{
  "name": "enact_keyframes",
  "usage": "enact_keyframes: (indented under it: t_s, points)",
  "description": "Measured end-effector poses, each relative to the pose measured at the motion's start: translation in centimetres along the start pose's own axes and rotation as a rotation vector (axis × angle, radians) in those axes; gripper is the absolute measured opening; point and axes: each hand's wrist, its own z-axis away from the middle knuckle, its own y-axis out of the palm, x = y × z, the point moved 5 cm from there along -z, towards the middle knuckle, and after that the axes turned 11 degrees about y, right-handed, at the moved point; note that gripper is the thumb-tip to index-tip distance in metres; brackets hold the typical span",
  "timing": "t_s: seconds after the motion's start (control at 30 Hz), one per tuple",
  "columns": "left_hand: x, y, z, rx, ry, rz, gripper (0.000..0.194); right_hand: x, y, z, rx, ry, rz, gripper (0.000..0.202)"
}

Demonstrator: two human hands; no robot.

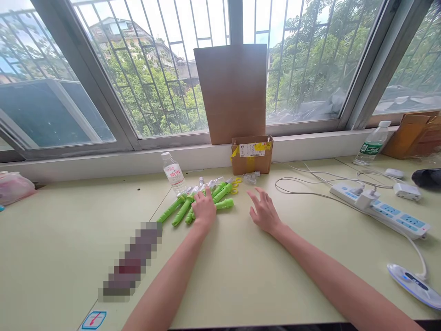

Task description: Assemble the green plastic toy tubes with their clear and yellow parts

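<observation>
Several green plastic tubes [180, 214] with ribbed ends lie in a loose pile on the table. My left hand [204, 208] is on this pile, its fingers bent around a green tube [225, 204] whose threaded end sticks out to the right. The palm side and part of the fingers are hidden. Clear plastic pieces [217, 181] lie at the far side of the pile, and yellow rings [235, 185] are just to their right. My right hand [265, 212] is held over the table right of the pile, fingers apart, with nothing in it.
A water bottle [174, 174] stands behind the pile. Farther back is a small cardboard box [252, 163] before a tall cardboard sheet [234, 92]. To the right are a power strip [389, 212], cables, and another bottle [372, 145]. A blurred dark object [132, 262] lies front left.
</observation>
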Motion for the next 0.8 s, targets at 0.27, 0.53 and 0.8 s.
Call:
enact_keyframes:
  t_s: [0.27,0.53,0.8]
  points:
    - [-0.3,-0.2,0.1,-0.021,0.015,0.018,0.033,0.0,0.1,0.0,0.008,-0.003,-0.013,0.052]
    - [-1.4,0.0,0.1,-0.060,0.173,0.052,0.049,-0.1,0.2,0.0,0.006,-0.002,-0.007,0.052]
    - [-1.9,0.3,0.2,-0.009,0.215,0.085,0.055,-0.1,0.3,0.0,0.003,-0.002,0.007,0.051]
